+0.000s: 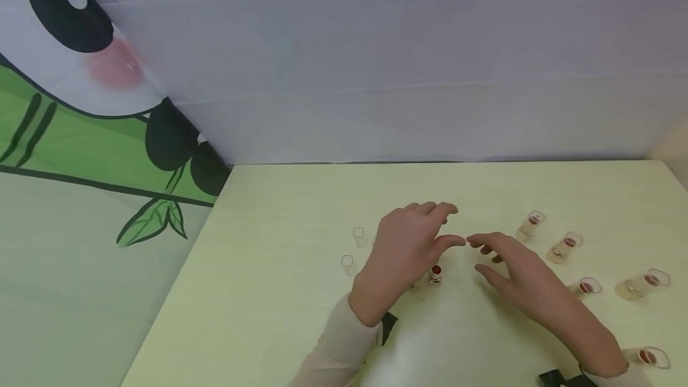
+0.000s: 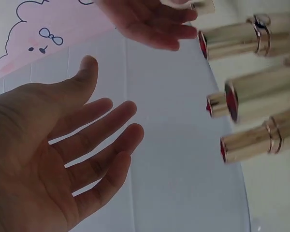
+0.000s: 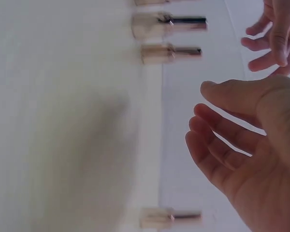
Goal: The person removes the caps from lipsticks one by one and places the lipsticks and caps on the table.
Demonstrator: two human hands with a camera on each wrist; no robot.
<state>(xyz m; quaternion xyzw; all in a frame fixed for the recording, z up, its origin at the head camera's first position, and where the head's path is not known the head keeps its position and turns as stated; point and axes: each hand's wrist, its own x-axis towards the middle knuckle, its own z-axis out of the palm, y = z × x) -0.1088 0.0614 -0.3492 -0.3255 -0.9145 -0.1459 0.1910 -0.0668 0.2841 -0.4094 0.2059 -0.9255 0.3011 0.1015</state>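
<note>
My left hand (image 1: pixel 405 246) hovers over the table with its fingers loosely spread, and nothing is in its grasp. Facing it, my right hand (image 1: pixel 521 279) holds nothing either; its fingers are gently bent. In the head view the fingertips of the two hands nearly meet. A lipstick (image 1: pixel 435 275) with a red tip stands uncapped just beside the left hand, which partly hides things behind it. In the left wrist view several gold lipstick tubes, among them one lipstick (image 2: pixel 253 94), show red at their ends. The right wrist view has blurred gold lipsticks, one lipstick (image 3: pixel 171 52) near the top.
Small clear caps, such as one cap (image 1: pixel 358 235), stand left of the left hand. Several lipsticks with clear tops, including one lipstick (image 1: pixel 564 248), are scattered around the right hand and forearm. A pale wall sheet (image 1: pixel 408 76) rises behind the light yellow table (image 1: pixel 258 291).
</note>
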